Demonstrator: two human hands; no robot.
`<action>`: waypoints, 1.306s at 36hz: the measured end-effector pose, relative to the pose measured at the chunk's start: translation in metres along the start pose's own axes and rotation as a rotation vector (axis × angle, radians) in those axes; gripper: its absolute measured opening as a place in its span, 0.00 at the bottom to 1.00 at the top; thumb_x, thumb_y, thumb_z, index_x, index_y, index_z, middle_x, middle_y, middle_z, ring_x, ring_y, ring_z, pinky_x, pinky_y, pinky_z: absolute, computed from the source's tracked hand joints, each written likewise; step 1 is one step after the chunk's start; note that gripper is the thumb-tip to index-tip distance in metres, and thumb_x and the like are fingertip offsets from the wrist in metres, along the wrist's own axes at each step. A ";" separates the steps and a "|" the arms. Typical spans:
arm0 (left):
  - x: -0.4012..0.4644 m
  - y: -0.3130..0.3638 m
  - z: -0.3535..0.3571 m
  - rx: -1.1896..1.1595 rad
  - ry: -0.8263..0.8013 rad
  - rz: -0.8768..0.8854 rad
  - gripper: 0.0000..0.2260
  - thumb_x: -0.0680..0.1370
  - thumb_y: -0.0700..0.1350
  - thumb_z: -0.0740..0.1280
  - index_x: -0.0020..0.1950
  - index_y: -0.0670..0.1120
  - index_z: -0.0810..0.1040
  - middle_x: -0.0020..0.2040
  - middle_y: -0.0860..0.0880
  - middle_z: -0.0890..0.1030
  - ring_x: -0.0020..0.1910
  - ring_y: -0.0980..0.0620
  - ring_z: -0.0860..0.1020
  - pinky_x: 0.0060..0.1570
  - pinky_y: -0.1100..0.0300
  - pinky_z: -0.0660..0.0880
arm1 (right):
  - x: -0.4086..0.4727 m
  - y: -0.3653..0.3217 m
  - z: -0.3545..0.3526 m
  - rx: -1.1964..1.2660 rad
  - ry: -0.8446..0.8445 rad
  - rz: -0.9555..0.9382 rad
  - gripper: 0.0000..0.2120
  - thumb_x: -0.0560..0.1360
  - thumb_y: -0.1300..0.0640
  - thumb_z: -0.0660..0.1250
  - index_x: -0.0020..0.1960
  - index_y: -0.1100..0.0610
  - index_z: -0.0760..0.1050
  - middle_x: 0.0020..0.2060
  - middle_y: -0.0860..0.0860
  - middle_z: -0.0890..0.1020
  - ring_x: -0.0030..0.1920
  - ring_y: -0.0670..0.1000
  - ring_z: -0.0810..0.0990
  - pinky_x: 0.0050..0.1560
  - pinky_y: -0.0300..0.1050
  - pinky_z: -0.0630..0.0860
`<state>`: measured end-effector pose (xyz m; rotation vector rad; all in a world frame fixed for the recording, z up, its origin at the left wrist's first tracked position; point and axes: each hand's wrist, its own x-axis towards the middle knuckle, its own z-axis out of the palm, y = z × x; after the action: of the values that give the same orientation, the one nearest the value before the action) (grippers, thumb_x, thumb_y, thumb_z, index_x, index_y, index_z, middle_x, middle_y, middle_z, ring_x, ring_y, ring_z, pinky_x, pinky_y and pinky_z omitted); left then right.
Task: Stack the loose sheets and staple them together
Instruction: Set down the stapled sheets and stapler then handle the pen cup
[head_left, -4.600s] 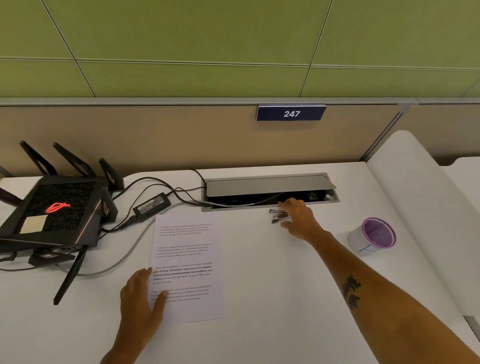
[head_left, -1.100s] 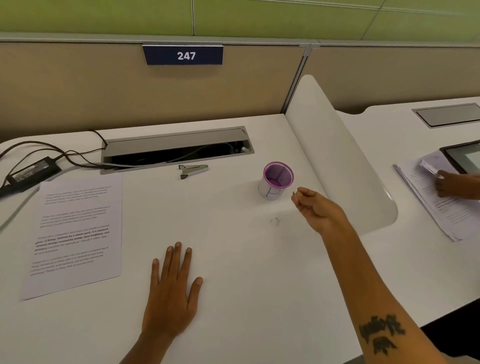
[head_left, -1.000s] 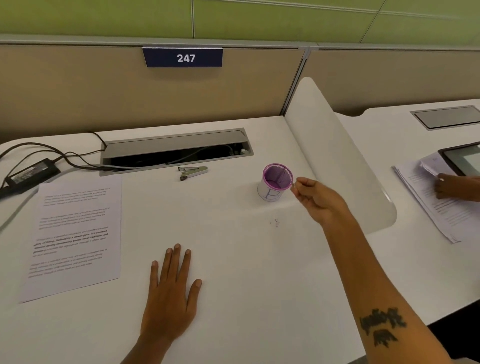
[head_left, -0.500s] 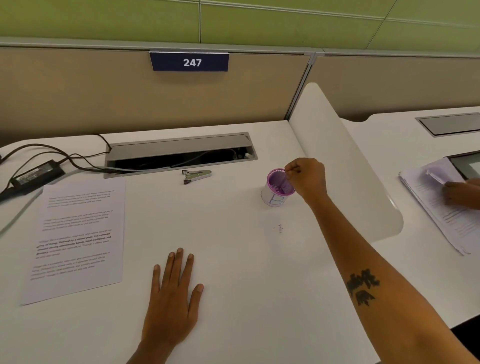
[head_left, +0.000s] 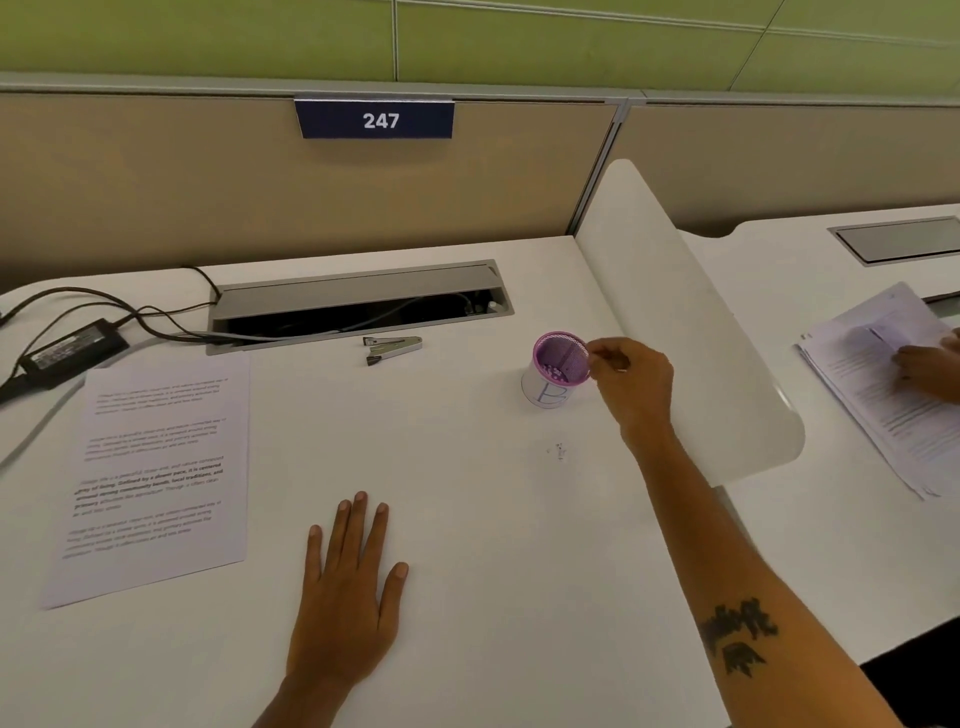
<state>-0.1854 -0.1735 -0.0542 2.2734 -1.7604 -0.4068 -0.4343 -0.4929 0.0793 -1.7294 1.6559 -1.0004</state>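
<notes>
Here the left hand (head_left: 345, 597) lies flat on the white tabletop (head_left: 467, 519), palm down, fingers spread a little and holding nothing. The right hand (head_left: 631, 382) hovers just beside the rim of a small purple mesh cup (head_left: 558, 366), thumb and forefinger pinched together; whether anything sits between them is too small to tell. The printed sheets (head_left: 156, 478) lie at the left of the tabletop, well apart from both hands. The stapler (head_left: 392, 349) lies on its side, hinged open, just in front of the open cable tray (head_left: 358, 304), between the sheets and the cup. A few tiny metal bits (head_left: 558, 451) lie on the tabletop near the right wrist. A power adapter (head_left: 70, 348) with cables sits at far left. On the neighbouring desk, another person's hand (head_left: 930, 369) rests on a paper pile (head_left: 883, 384).
</notes>
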 end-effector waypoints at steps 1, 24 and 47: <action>0.000 0.000 0.000 0.002 0.000 0.000 0.32 0.85 0.59 0.50 0.88 0.50 0.50 0.89 0.48 0.48 0.88 0.48 0.46 0.85 0.38 0.50 | -0.010 0.004 -0.002 0.028 0.043 0.015 0.08 0.75 0.63 0.72 0.50 0.54 0.87 0.43 0.48 0.88 0.44 0.47 0.86 0.49 0.37 0.81; 0.000 -0.001 0.001 0.015 0.013 0.003 0.32 0.85 0.59 0.50 0.88 0.49 0.50 0.89 0.48 0.48 0.88 0.48 0.47 0.85 0.37 0.51 | -0.129 0.100 0.033 -0.747 -0.420 -0.117 0.37 0.80 0.29 0.48 0.84 0.41 0.42 0.84 0.49 0.45 0.84 0.59 0.45 0.80 0.70 0.45; -0.001 -0.001 0.001 0.006 0.008 -0.002 0.32 0.86 0.59 0.50 0.88 0.50 0.49 0.89 0.49 0.47 0.88 0.49 0.45 0.85 0.37 0.52 | -0.105 0.108 0.036 -0.498 -0.229 -0.078 0.27 0.74 0.34 0.69 0.71 0.39 0.75 0.69 0.44 0.74 0.70 0.55 0.69 0.67 0.55 0.62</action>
<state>-0.1852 -0.1723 -0.0555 2.2774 -1.7577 -0.3926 -0.4653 -0.4035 -0.0432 -2.1435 1.7946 -0.4119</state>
